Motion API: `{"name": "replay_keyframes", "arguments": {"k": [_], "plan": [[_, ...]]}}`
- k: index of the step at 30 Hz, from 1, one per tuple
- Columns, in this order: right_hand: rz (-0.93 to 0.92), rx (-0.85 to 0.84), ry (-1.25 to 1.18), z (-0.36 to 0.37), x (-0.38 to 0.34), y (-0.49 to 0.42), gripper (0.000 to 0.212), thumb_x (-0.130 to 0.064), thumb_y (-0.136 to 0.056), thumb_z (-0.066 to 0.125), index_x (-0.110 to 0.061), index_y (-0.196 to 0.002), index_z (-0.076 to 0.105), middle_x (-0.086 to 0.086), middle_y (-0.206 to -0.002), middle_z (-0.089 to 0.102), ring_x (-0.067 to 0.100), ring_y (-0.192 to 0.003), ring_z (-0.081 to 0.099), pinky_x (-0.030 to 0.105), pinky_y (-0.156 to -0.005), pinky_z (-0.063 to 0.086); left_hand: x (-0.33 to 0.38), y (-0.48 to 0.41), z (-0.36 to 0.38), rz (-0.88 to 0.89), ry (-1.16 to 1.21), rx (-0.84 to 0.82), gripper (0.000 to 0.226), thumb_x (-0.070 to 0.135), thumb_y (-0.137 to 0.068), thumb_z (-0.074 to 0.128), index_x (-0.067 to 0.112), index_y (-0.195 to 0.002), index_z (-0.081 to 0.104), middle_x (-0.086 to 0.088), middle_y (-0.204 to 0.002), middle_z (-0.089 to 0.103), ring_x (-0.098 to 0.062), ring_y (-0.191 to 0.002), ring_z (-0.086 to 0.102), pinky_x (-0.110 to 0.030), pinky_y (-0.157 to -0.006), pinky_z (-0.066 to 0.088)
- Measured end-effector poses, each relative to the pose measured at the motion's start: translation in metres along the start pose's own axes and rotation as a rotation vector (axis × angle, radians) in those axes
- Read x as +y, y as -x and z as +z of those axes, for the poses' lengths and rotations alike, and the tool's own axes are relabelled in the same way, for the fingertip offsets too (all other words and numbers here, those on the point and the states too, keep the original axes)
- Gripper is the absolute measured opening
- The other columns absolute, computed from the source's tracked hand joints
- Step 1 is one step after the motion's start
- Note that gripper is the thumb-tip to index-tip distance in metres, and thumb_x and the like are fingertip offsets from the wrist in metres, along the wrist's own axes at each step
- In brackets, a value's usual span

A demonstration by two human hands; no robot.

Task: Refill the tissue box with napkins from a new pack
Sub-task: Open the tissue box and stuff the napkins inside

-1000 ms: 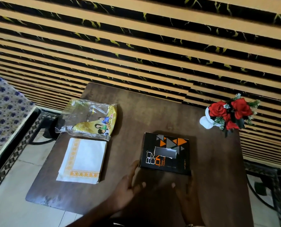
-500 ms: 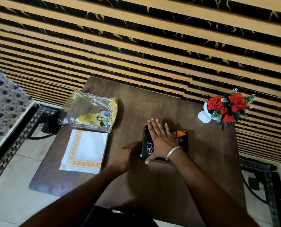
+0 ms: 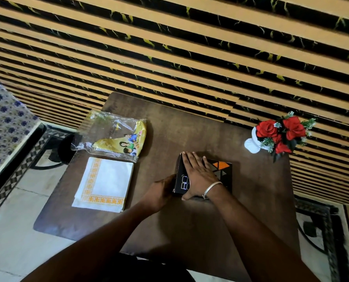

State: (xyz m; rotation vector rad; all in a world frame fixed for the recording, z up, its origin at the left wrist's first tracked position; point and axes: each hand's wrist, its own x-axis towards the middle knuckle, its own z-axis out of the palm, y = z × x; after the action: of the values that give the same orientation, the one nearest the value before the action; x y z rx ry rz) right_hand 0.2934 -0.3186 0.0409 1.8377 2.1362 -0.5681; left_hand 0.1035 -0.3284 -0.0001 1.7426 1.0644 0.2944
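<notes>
A flat black tissue box [image 3: 222,169] with orange and grey triangles lies near the middle of the brown table [image 3: 190,129]. My right hand [image 3: 199,174] rests flat on its lid, fingers together, covering the dispensing slot. My left hand [image 3: 162,192] is against the box's left side edge, fingers curled at it. A stack of white napkins [image 3: 106,183] with an orange border lies to the left. Behind the stack is the opened clear and yellow plastic napkin pack [image 3: 112,135], which looks empty.
A white vase of red flowers [image 3: 277,133] stands at the table's far right corner. A striped orange and black wall runs close behind the table. A patterned bed edge [image 3: 4,123] lies at the left, and tiled floor shows below the table's left edge.
One second ago both hands lay on the table in front of the box. The right hand has since moved onto the lid and the left to its left side; the last half second shows little change.
</notes>
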Motion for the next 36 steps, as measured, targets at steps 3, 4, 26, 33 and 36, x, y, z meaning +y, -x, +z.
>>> {"name": "replay_keyframes", "arguments": {"k": [3, 4, 26, 33, 36], "plan": [[0.023, 0.010, -0.031, 0.001, 0.000, -0.001, 0.153, -0.065, -0.044, 0.081, -0.018, -0.152, -0.016, 0.006, -0.163, -0.008, 0.026, -0.151, -0.010, 0.052, -0.122, -0.004, -0.003, 0.000, 0.004, -0.003, -0.017, 0.032, 0.068, 0.012, -0.087, 0.064, 0.018, -0.149, 0.036, -0.002, -0.137, 0.061, -0.016, -0.122, 0.060, -0.031, -0.103, 0.049], [0.033, 0.014, -0.045, 0.000, 0.000, -0.001, 0.153, -0.066, -0.043, 0.081, -0.018, -0.152, -0.016, 0.006, -0.163, -0.007, 0.026, -0.151, -0.010, 0.052, -0.122, -0.003, -0.003, 0.000, 0.005, -0.017, -0.013, 0.047, 0.067, 0.011, -0.088, 0.063, 0.018, -0.149, 0.036, -0.002, -0.137, 0.060, -0.016, -0.123, 0.060, -0.031, -0.103, 0.049], [0.003, 0.057, -0.038, 0.014, 0.012, 0.023, 0.135, -0.063, -0.044, 0.078, -0.033, -0.149, -0.001, 0.009, -0.161, 0.004, 0.032, -0.150, -0.002, 0.057, -0.120, 0.003, -0.028, 0.015, 0.013, -0.722, 0.610, 0.415, 0.019, 0.021, -0.095, 0.059, 0.003, -0.097, 0.065, -0.021, -0.070, 0.065, -0.030, -0.050, 0.063, -0.043, -0.048, 0.057], [0.009, 0.059, -0.082, 0.014, 0.010, 0.022, 0.112, -0.083, -0.047, 0.065, -0.040, -0.140, 0.019, 0.012, -0.162, 0.002, 0.037, -0.149, -0.002, 0.062, -0.118, 0.001, -0.004, 0.023, 0.013, -0.548, 0.361, 0.489, 0.032, 0.034, -0.096, 0.057, 0.010, -0.074, 0.058, -0.009, -0.059, 0.067, -0.023, -0.048, 0.065, -0.041, -0.054, 0.057], [0.028, 0.048, -0.087, 0.012, 0.007, 0.020, 0.087, -0.083, -0.066, 0.051, -0.044, -0.138, 0.025, 0.012, -0.161, 0.004, 0.038, -0.149, -0.001, 0.061, -0.118, -0.001, 0.006, 0.018, 0.014, -0.325, 0.194, 0.385, 0.017, 0.031, -0.096, 0.056, 0.020, -0.093, 0.067, 0.003, -0.087, 0.074, -0.012, -0.078, 0.067, -0.029, -0.071, 0.053]]}}
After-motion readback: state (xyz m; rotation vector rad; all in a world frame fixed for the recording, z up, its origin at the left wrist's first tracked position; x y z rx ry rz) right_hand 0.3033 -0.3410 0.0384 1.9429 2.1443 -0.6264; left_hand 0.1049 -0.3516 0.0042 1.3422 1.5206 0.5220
